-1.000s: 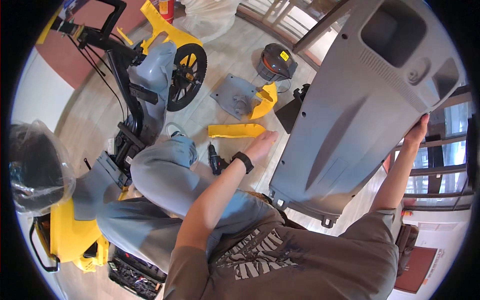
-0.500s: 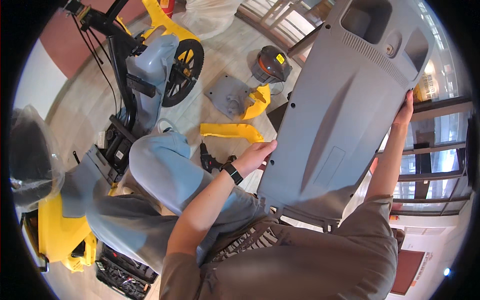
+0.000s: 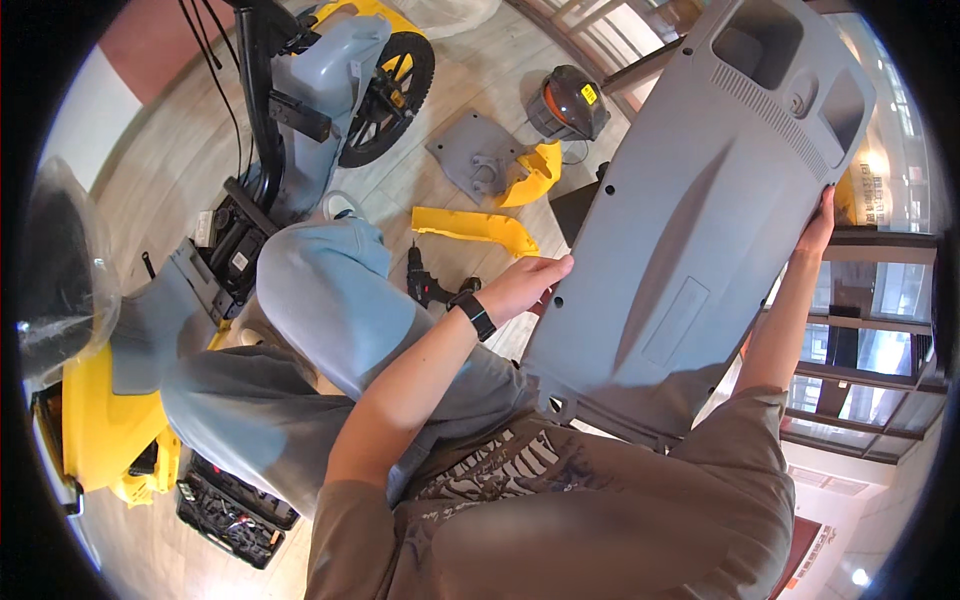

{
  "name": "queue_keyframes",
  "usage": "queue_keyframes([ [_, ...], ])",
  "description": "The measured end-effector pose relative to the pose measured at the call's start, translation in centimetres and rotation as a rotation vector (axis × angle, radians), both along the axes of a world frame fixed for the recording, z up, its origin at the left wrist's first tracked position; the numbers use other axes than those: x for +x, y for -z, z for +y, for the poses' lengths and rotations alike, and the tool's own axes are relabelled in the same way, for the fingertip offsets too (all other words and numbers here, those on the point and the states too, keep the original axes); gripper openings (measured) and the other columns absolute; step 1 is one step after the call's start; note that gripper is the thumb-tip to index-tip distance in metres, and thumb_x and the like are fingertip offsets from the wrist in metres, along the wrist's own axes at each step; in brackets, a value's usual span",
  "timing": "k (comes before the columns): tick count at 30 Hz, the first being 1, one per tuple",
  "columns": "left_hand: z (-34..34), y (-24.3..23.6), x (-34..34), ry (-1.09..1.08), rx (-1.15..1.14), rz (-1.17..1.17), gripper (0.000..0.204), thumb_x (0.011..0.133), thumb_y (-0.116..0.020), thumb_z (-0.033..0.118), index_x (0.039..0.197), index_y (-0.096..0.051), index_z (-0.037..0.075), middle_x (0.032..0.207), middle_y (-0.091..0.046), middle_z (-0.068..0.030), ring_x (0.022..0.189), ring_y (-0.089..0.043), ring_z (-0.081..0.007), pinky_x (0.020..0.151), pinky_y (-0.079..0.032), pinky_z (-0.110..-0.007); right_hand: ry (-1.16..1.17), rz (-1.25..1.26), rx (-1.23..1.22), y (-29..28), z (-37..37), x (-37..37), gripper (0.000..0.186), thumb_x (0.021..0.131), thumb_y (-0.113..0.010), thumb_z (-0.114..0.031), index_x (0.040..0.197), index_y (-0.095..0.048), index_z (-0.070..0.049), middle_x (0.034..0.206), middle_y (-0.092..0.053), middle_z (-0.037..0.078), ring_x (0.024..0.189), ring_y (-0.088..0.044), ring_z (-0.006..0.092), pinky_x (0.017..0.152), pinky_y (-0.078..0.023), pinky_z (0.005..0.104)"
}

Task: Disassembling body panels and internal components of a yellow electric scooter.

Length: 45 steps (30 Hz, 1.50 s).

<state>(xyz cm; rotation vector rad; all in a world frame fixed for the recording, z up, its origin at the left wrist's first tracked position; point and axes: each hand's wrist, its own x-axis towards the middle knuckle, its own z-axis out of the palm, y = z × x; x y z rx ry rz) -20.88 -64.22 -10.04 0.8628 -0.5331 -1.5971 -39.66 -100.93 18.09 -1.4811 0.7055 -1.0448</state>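
A large grey plastic scooter panel [image 3: 700,215] stands tilted in front of me, its lower end close to my shirt. Near its top are a deep recess, a row of slots and a round fitting. My left hand [image 3: 525,284] grips the left edge, fingers partly hidden behind it. Higher on the opposite edge, my right hand [image 3: 819,226] is closed round the rim, thumb side showing. A black cordless drill [image 3: 425,281] lies on the floor just left of my left hand. Beyond it sits a curved yellow trim strip [image 3: 470,226].
A partly stripped scooter frame [image 3: 262,130] with a front wheel [image 3: 392,103] stands at left. On the floor are a grey plate [image 3: 475,158], a yellow cover piece [image 3: 535,176] and a dark helmet-like object [image 3: 568,104]. An open tool case [image 3: 232,512] lies lower left, by yellow bodywork [image 3: 105,425].
The whole view has shifted slightly, so floor items appear a little higher and to the right. Both hands keep their hold on the panel, whose tilt looks about the same.
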Motion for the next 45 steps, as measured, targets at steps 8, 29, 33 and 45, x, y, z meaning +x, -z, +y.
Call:
queue_keyframes([
  [8, -0.3, 0.7, -0.6, 0.028, -0.039, -0.088, 0.050, 0.097, -0.046, 0.051, 0.094, -0.063, 0.004, 0.077, -0.061, -0.0010, 0.070, -0.058, -0.0084, 0.061, -0.049, -0.025, 0.032, 0.027, -0.001, 0.1, -0.3, -0.6, 0.052, 0.094, -0.053, -0.041, 0.128, -0.051, -0.003, 0.123, -0.058, 0.013, 0.109, -0.058, 0.0266, 0.094, -0.048, 0.0398],
  [29, -0.4, 1.1, -0.7, 0.011, 0.015, 0.076, 0.040, 0.097, -0.049, 0.048, 0.099, -0.061, 0.010, 0.082, -0.059, 0.0037, 0.074, -0.054, -0.0058, 0.065, -0.047, -0.023, -0.052, 0.043, -0.028, -0.6, -1.0, -0.2, 0.049, 0.094, -0.054, -0.038, 0.128, -0.050, -0.003, 0.122, -0.059, 0.011, 0.108, -0.058, 0.0261, 0.093, -0.049, 0.0394],
  [33, -0.4, 1.0, -0.5, -0.001, 0.010, 0.092, 0.040, 0.097, -0.048, 0.047, 0.101, -0.061, 0.010, 0.084, -0.058, 0.0041, 0.075, -0.055, -0.0059, 0.067, -0.047, -0.023, -0.096, 0.046, 0.002, -0.9, -0.6, 0.0, 0.047, 0.093, -0.057, -0.037, 0.126, -0.053, -0.004, 0.117, -0.060, 0.010, 0.103, -0.060, 0.0243, 0.089, -0.051, 0.0373],
  [45, -0.4, 0.3, -0.4, -0.074, 0.014, 0.448, 0.039, 0.097, -0.052, 0.040, 0.115, -0.059, 0.006, 0.103, -0.064, -0.0006, 0.094, -0.060, -0.0084, 0.080, -0.051, -0.026, 0.024, 0.109, -0.108, -3.1, 2.8, 1.3, 0.048, 0.090, -0.061, -0.037, 0.125, -0.055, -0.005, 0.118, -0.060, 0.008, 0.105, -0.058, 0.0218, 0.091, -0.048, 0.0343],
])
